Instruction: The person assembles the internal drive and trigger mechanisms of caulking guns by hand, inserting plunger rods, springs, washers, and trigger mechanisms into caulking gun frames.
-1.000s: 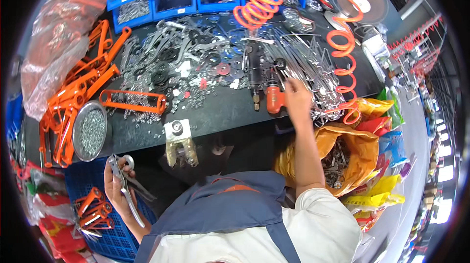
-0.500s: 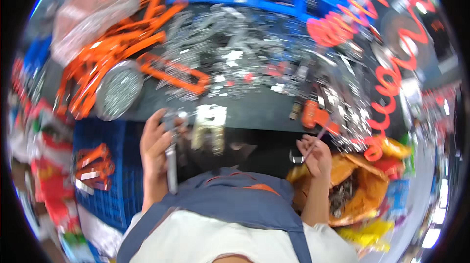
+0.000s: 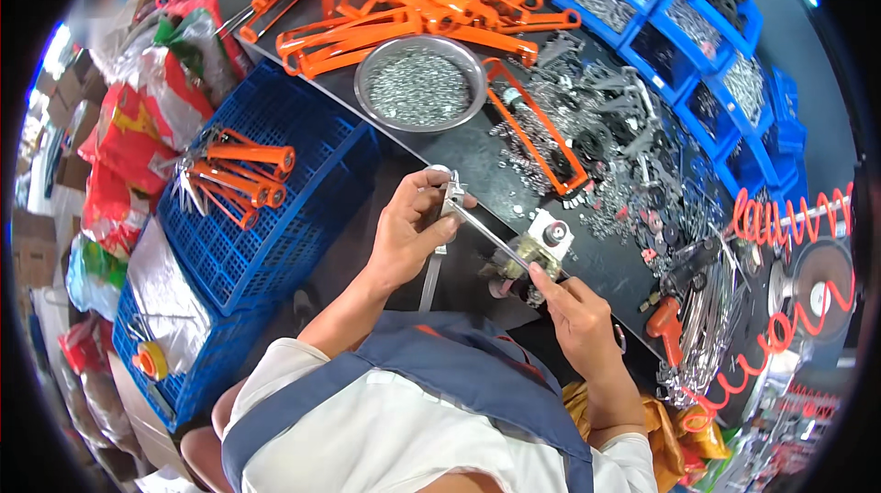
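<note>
My left hand [image 3: 404, 231], near the table's front edge, is closed around a small silver metal fitting [image 3: 454, 191]. A flat metal bar [image 3: 431, 280] hangs below that hand and seems to belong to the fitting. My right hand [image 3: 585, 320] pinches one end of a thin metal rod [image 3: 494, 239]. The rod slants up to the left, and its far end meets the fitting at my left fingertips; whether it is inside cannot be made out. Behind the rod, a small fixture [image 3: 552, 234] with a white top and a round dark knob sits at the table edge.
A steel bowl of small metal parts [image 3: 420, 87] stands beyond my left hand. Orange frames [image 3: 395, 11] are heaped behind it, and one orange frame [image 3: 537, 130] lies among loose hardware. Blue bins [image 3: 661, 52] line the far right. A blue crate [image 3: 275, 245] holds orange-handled pieces.
The view has swung toward the left. My right hand has come in from the right, bringing the rod to the fitting in my left hand. Both hands keep their hold.
</note>
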`<action>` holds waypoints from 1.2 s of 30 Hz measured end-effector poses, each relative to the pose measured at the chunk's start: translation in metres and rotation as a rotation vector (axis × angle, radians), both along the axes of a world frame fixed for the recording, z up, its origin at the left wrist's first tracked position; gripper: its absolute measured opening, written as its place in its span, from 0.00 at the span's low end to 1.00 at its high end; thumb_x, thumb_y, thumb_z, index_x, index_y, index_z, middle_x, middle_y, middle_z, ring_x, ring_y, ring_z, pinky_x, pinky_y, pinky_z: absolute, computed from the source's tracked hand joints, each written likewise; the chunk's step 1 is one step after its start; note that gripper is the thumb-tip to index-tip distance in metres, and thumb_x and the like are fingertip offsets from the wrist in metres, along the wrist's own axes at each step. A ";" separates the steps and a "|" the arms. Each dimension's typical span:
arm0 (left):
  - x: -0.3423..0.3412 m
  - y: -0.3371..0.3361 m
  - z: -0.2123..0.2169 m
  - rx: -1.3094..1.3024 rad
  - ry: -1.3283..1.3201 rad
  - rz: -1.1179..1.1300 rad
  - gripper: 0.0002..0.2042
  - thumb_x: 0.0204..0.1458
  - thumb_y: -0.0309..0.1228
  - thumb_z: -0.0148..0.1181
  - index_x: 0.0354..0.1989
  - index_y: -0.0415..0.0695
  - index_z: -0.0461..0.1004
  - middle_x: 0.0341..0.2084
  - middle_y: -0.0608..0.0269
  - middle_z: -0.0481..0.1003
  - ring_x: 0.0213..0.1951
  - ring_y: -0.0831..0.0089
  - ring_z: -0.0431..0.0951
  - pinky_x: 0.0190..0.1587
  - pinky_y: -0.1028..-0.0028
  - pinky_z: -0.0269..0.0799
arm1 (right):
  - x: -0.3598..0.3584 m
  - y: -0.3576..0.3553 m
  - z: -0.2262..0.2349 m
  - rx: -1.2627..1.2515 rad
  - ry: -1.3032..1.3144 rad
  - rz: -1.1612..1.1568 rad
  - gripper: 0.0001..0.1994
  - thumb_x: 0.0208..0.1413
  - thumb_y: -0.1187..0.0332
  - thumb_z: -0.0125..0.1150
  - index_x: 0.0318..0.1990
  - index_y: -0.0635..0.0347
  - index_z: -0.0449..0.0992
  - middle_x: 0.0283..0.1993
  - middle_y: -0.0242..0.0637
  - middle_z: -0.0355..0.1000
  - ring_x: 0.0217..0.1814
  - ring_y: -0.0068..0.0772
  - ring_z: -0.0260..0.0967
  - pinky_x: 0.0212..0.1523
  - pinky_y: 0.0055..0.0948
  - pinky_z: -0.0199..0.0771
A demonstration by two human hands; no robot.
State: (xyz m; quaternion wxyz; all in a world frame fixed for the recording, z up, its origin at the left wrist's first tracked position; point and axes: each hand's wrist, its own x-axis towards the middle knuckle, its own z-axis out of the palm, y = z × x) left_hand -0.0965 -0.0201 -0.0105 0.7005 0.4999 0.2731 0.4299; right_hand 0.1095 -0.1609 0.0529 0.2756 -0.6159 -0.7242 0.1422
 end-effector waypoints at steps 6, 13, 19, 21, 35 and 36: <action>-0.016 0.007 -0.009 0.117 0.259 0.089 0.24 0.47 0.17 0.57 0.54 0.36 0.58 0.43 0.51 0.75 0.38 0.74 0.74 0.39 0.75 0.70 | -0.007 0.013 0.016 -0.057 -0.208 0.051 0.26 0.46 0.82 0.58 0.55 0.52 0.73 0.26 0.37 0.67 0.24 0.36 0.69 0.25 0.33 0.71; 0.000 0.006 -0.003 1.035 0.520 0.190 0.30 0.37 0.17 0.63 0.54 0.35 0.62 0.37 0.53 0.73 0.35 0.58 0.75 0.39 0.64 0.71 | -0.001 -0.003 -0.043 -0.381 0.607 -0.119 0.22 0.51 0.80 0.58 0.56 0.59 0.71 0.23 0.35 0.67 0.21 0.25 0.65 0.23 0.25 0.67; 0.029 -0.010 0.010 1.223 0.508 -0.163 0.28 0.42 0.22 0.61 0.55 0.37 0.63 0.49 0.47 0.70 0.45 0.53 0.75 0.54 0.54 0.64 | -0.030 0.014 -0.065 -0.039 0.630 -0.347 0.18 0.50 0.74 0.63 0.50 0.65 0.72 0.23 0.36 0.68 0.23 0.18 0.65 0.27 0.21 0.67; 0.043 -0.033 0.024 1.407 0.567 -0.301 0.23 0.45 0.21 0.55 0.53 0.36 0.65 0.51 0.43 0.69 0.55 0.49 0.70 0.59 0.47 0.58 | -0.020 0.023 -0.075 0.168 0.636 -0.346 0.15 0.48 0.74 0.63 0.44 0.66 0.72 0.24 0.36 0.68 0.24 0.19 0.65 0.27 0.22 0.67; 0.032 -0.017 0.070 0.371 0.557 -0.529 0.15 0.39 0.22 0.69 0.38 0.34 0.75 0.29 0.60 0.78 0.31 0.77 0.77 0.35 0.79 0.72 | 0.031 -0.042 -0.086 -0.053 1.729 -0.026 0.25 0.53 0.59 0.64 0.53 0.63 0.64 0.36 0.49 0.74 0.16 0.15 0.57 0.14 0.15 0.52; 0.038 -0.019 0.061 0.125 0.310 -0.472 0.20 0.36 0.26 0.72 0.38 0.32 0.73 0.27 0.59 0.77 0.28 0.76 0.76 0.31 0.79 0.71 | 0.029 -0.044 -0.085 -0.051 1.730 -0.027 0.25 0.53 0.59 0.64 0.53 0.63 0.64 0.36 0.49 0.74 0.16 0.15 0.57 0.14 0.15 0.52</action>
